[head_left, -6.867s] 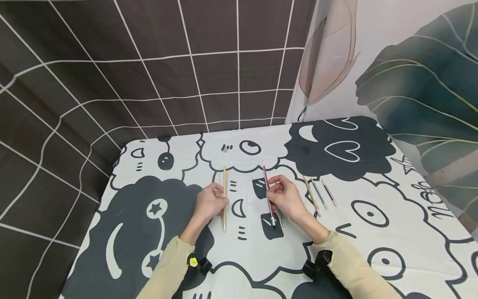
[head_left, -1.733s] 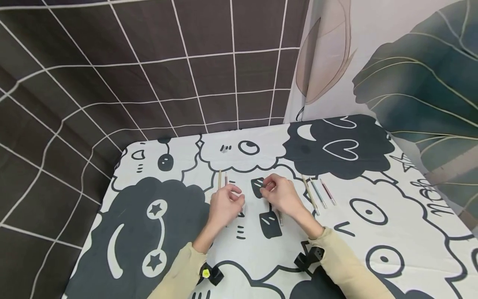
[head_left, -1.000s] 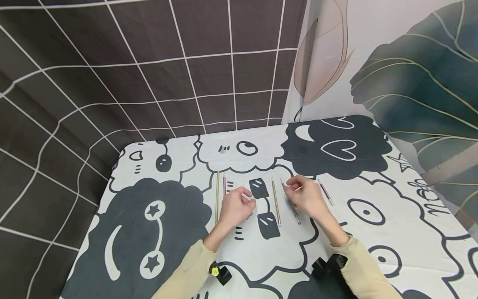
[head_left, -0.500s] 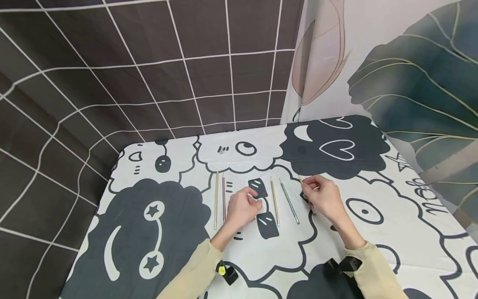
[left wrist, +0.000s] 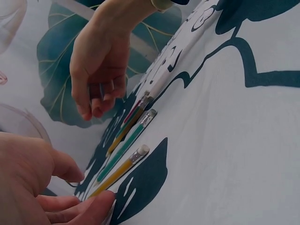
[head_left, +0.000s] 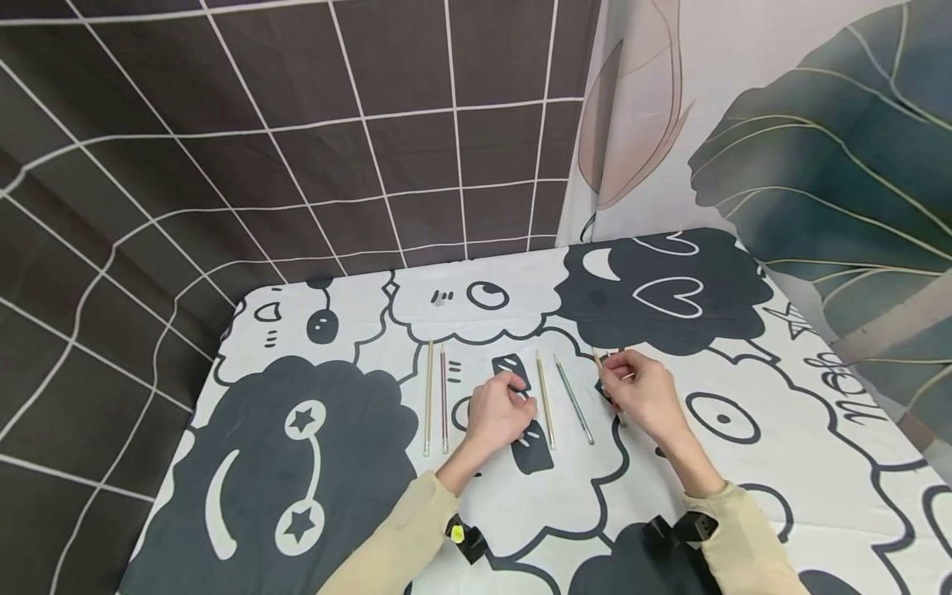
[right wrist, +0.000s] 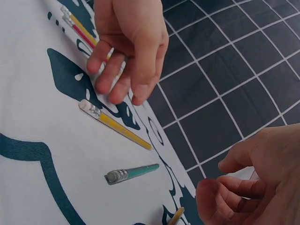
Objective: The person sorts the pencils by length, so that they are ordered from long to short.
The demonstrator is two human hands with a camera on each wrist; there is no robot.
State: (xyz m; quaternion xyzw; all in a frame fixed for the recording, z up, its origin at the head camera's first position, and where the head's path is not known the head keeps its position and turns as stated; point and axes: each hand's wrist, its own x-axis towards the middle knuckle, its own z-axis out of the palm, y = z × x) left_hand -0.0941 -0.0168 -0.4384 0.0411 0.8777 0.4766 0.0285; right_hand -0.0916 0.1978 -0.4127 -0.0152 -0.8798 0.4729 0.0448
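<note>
My left hand (head_left: 502, 406) hovers over the cloth, fingers loosely bent and holding nothing. Left of it a yellow pencil (head_left: 428, 401) and a red pencil (head_left: 444, 401) lie side by side. Right of it lie another yellow pencil (head_left: 546, 405) and a teal pencil (head_left: 574, 401). My right hand (head_left: 643, 392) is over a third yellow pencil (head_left: 597, 359), mostly hidden beneath it in the head view. A second red pencil (left wrist: 131, 112) lies close beside that one. In the left wrist view my right hand's (left wrist: 101, 70) fingers hang bent, apart from the pencils.
The table bears a black-and-white cartoon cloth (head_left: 297, 463). Behind it hangs a dark curtain with a white grid (head_left: 297, 149). A leaf-patterned hanging (head_left: 818, 165) covers the wall on the right.
The first yellow and red pencils, earlier in my hands, now lie at the left. The teal pencil has shifted left from the right-hand group. Both hands have moved right.
</note>
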